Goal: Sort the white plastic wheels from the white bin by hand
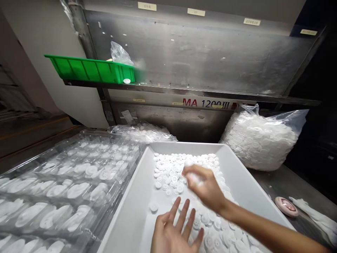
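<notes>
Many small round white plastic discs (210,242) lie spread over the floor of a deep grey bin (134,200). My right hand (204,184) is curled above the discs near the middle of the bin, blurred by motion, with white discs between its fingers. Below and to the left, my left hand (175,230) has its fingers spread and its palm turned up, and nothing shows in it. One single disc (153,207) lies apart from the others, left of my hands. How many discs my right hand holds is hidden.
Clear plastic trays (73,175) with white discs in their pockets stand at the left. A full bag of discs (259,140) sits at the back right, near a pink round object (286,206) and a white glove (316,214). A green bin (86,70) rests on the metal shelf (210,94).
</notes>
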The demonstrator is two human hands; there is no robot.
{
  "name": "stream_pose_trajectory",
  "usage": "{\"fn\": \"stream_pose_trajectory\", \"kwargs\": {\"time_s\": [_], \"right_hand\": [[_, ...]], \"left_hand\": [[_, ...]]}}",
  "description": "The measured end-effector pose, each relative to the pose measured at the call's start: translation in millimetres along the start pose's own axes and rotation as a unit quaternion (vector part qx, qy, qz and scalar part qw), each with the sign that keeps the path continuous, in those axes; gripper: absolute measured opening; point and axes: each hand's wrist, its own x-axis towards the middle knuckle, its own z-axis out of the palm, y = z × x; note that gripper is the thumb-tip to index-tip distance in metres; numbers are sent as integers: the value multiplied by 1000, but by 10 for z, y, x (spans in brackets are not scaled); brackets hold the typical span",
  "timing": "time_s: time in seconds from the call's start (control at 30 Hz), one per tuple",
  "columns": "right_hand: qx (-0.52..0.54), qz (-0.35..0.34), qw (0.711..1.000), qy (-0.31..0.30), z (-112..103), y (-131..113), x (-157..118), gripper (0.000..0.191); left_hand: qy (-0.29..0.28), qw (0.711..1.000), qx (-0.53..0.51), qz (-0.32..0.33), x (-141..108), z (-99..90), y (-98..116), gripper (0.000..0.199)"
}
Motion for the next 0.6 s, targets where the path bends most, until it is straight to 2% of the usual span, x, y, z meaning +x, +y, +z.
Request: {"fn": "stream_pose_trajectory", "kwargs": {"time_s": [0.07,0.13,0.23,0.37,0.5,0.6], "right_hand": [[9,-76,997,-30,151,-280,-102,11],[-11,-131,991,-36,285,-407,-199,9],[-46,-184,981,-47,382,-355,-281,8],[-58,-252,965,-49,395,-178,-326,14],[-56,-286,957,-1,468,-135,-380,21],[-45,-288,956,39,508,-145,-399,26]], "left_hand": [[-30,999,-13,-7,27,110,-45,35],[-49,998,-20,16,34,121,-48,39],[-52,996,-21,65,49,69,-20,44],[-43,993,-24,108,82,69,5,47],[-41,994,-43,92,88,89,12,47],[-52,995,-52,64,99,33,23,48]]}}
